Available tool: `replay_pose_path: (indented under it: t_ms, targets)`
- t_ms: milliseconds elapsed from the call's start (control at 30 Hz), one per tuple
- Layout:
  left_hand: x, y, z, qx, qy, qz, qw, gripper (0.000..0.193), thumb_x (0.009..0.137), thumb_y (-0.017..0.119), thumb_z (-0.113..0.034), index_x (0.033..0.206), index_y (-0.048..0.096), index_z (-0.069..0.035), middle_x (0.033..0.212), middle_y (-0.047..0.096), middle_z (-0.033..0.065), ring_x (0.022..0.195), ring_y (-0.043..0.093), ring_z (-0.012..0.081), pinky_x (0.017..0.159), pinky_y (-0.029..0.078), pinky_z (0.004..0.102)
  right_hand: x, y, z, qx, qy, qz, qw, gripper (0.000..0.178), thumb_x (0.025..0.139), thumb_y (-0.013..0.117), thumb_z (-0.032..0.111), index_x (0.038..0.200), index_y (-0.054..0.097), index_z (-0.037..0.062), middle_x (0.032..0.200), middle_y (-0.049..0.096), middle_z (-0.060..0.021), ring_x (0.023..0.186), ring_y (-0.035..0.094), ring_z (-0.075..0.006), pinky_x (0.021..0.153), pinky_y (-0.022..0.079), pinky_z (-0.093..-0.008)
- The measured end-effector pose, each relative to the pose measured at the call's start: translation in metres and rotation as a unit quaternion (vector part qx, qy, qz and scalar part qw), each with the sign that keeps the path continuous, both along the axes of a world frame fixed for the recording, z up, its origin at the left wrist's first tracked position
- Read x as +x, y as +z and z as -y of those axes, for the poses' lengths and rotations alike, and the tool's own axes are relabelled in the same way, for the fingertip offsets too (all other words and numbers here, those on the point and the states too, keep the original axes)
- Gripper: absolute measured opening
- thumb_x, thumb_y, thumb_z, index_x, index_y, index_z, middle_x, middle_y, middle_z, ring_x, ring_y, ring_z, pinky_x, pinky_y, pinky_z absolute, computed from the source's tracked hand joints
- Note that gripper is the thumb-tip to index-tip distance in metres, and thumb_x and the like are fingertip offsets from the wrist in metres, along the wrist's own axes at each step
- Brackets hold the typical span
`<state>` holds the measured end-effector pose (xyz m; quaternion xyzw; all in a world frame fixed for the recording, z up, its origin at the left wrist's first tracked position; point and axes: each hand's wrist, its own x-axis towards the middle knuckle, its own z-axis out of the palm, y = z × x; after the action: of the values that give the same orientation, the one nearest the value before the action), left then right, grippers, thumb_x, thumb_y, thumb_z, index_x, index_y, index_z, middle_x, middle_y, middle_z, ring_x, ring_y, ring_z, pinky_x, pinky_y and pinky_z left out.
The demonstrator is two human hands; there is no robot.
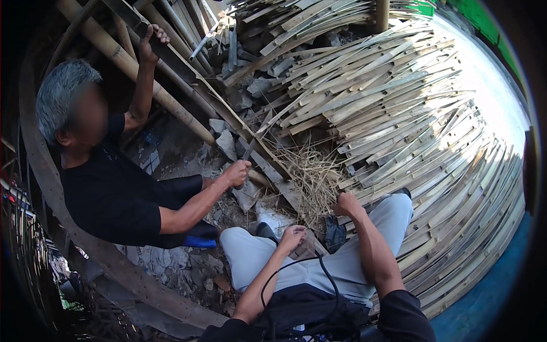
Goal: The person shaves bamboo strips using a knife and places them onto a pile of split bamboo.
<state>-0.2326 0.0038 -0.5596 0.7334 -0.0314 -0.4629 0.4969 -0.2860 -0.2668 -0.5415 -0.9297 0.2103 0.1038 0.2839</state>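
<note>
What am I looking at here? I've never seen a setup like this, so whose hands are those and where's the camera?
There's no machine: it's one picture from a wide fisheye camera on someone's head, looking down, so straight edges bend. The wearer's left hand and right hand are bare; I can't tell whether either holds anything. The right is beside a pile of thin shavings. Beyond lie many strips that look like split bamboo, plus broken rubble. On the left is a co-worker, one hand on a long piece of bamboo, the other gripping what looks like a knife.
</note>
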Motion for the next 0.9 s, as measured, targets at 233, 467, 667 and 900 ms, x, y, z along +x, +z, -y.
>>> replay_pose_path:
  t_ms: [233,467,667,900]
  targets:
    - [-0.003,-0.002,0.003,-0.007,0.0,-0.004,1.0,0.035,0.089,0.056,-0.012,0.122,0.055,-0.001,0.103,0.066,0.0089,0.081,0.065,0.0141,0.062,0.049,0.0247,-0.008,-0.009,0.004,-0.001,-0.013,0.018,1.0,0.039,0.07,0.064,0.032,0.078,0.067,-0.007,0.082,0.065,-0.0282,0.081,0.066,-0.0406,0.076,0.054,-0.0453]
    - [-0.002,-0.002,0.0,-0.005,0.007,0.0,1.0,0.033,0.089,0.057,-0.012,0.12,0.057,-0.001,0.101,0.067,0.0084,0.08,0.065,0.0142,0.061,0.049,0.0243,-0.006,0.011,-0.003,-0.004,-0.011,0.0,1.0,0.033,0.07,0.062,0.024,0.082,0.066,-0.0065,0.085,0.066,-0.0274,0.084,0.066,-0.0397,0.076,0.054,-0.045]
    - [-0.002,-0.003,0.0,0.0,-0.005,0.0,1.0,0.035,0.089,0.056,-0.012,0.122,0.056,-0.001,0.105,0.066,0.0096,0.084,0.065,0.0156,0.066,0.05,0.0267,-0.007,0.013,-0.003,0.0,-0.019,-0.001,1.0,0.032,0.07,0.062,0.024,0.081,0.067,-0.0065,0.085,0.066,-0.0271,0.084,0.066,-0.0396,0.076,0.054,-0.0451]
    - [-0.003,-0.001,0.001,0.008,-0.012,0.0,1.0,0.036,0.089,0.057,-0.012,0.123,0.056,-0.001,0.108,0.066,0.011,0.087,0.065,0.0171,0.07,0.052,0.0293,-0.006,0.014,-0.003,-0.003,-0.008,-0.006,1.0,0.032,0.071,0.061,0.024,0.082,0.067,-0.006,0.087,0.066,-0.0273,0.085,0.066,-0.0397,0.076,0.054,-0.0452]
